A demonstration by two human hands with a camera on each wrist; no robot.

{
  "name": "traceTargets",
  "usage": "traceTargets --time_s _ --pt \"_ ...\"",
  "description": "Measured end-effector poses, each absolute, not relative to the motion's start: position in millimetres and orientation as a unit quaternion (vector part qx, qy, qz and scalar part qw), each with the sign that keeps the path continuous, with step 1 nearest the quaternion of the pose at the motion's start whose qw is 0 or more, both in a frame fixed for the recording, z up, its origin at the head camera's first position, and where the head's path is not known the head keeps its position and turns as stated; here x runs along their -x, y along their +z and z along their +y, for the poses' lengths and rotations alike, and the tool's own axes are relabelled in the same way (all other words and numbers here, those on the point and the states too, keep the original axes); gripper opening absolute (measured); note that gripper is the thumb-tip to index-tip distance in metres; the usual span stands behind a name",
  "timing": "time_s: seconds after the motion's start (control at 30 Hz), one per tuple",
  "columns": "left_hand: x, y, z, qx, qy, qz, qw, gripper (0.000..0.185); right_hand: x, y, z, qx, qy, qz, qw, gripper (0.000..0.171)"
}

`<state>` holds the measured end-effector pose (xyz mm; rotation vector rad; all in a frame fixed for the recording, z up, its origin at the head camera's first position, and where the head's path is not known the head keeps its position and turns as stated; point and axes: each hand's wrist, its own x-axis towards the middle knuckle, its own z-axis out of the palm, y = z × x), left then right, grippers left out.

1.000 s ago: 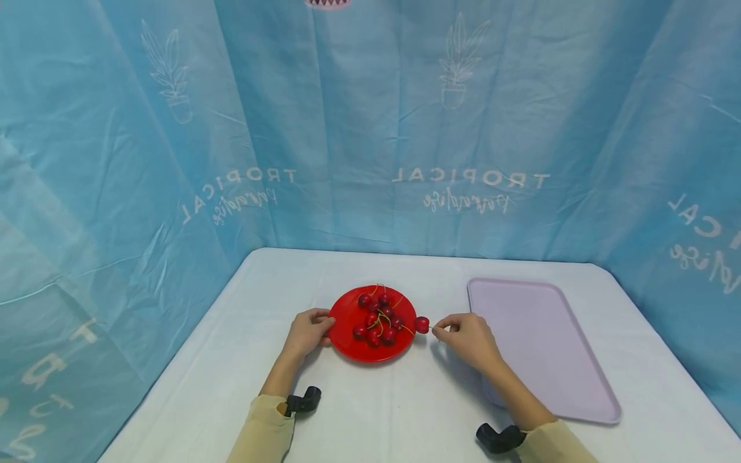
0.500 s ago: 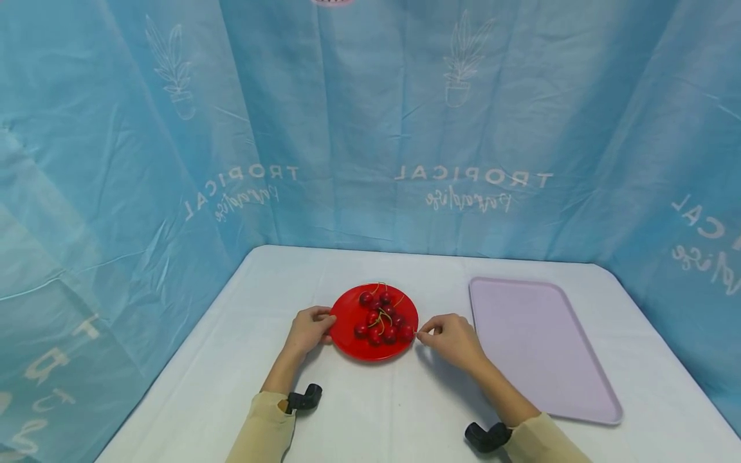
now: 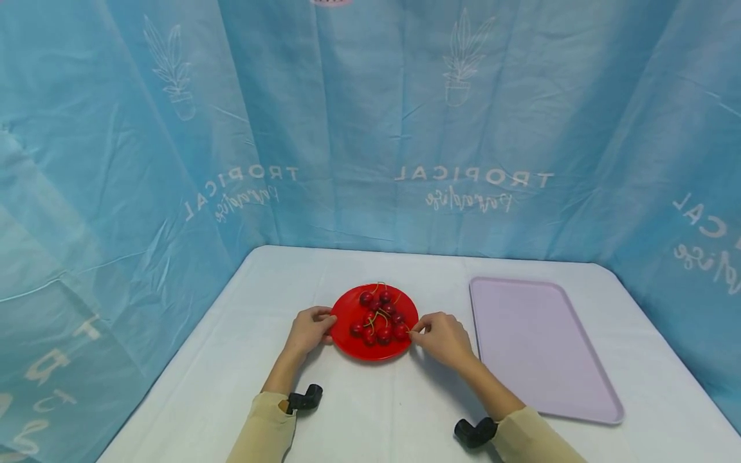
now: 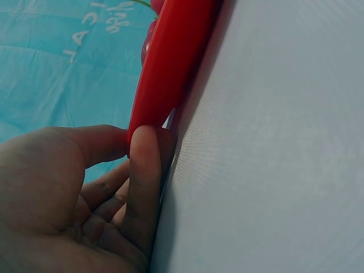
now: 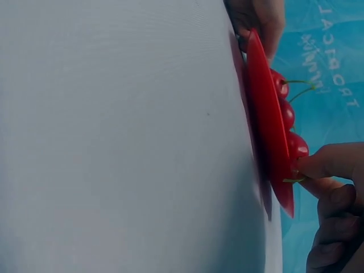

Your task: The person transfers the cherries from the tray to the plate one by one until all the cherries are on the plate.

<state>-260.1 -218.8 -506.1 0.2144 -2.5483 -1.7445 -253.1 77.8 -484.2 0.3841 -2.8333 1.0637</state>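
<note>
A round red plate (image 3: 344,310) holds several dark red cherries (image 3: 366,298) with green stems, bunched towards its middle and right. My left hand (image 3: 307,331) grips the plate's left rim, thumb on top and fingers beneath, as the left wrist view shows against the red rim (image 4: 153,102). At the right edge, my right hand (image 3: 444,339) pinches the stem of a cherry (image 3: 401,331), which sits on the plate beside the others. The right wrist view has thumb and finger together at a green stem (image 5: 294,181), just over the rim; the fingertips partly hide the fruit.
A flat lilac tray (image 3: 529,347) lies on the white tablecloth (image 3: 359,411), right of the plate and beyond my right forearm. Blue printed curtains (image 3: 359,128) rise behind the table and at both sides. Each wrist wears a black camera mount (image 3: 476,433).
My right hand has moved left, bringing the cherry from just beyond the plate's right rim onto the plate among the others. Some cherries have shifted slightly left. My left hand keeps its grip.
</note>
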Motion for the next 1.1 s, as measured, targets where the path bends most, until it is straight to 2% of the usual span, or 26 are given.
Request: traceTargets --time_s 0.63,0.8,1.1 --pt "265.5 -510.4 -215.5 -0.067 -0.558 -0.826 0.027 0.034 253.9 -482.7 60.0 -0.138 0.325 -0.934 0.049 0.006" --pt "265.0 -509.8 -215.3 -0.062 -0.562 -0.825 0.021 0.035 251.2 -480.9 65.7 -0.141 0.325 -0.934 0.049 0.01" --pt "263.0 -505.9 -217.5 -0.059 -0.574 -0.817 0.003 0.04 242.8 -476.9 94.9 -0.174 0.253 -0.948 0.087 0.017"
